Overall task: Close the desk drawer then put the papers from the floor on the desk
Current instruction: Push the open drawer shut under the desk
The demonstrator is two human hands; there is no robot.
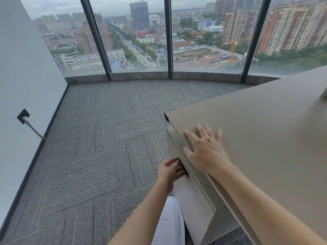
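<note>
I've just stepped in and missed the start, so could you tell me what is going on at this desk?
A person stands at the desk, looking down. Their left hand grips the dark handle on the drawer front, while the right hand lies flat on the desktop near its edge. The drawer looks nearly or fully shut. The papers lie on the carpet below the arms, not yet picked up.

Even overcast daylight, wide-angle bend

Soft grey light comes through the windows (138, 36) ahead of the hands (205, 151), leaving only faint shadows on the carpet (99, 138) to their left. No harsh glare. Window frames bow and lean toward the edges; the carpet smears slightly in the near corner, and the papers (169, 225) below the hands look soft.
</note>
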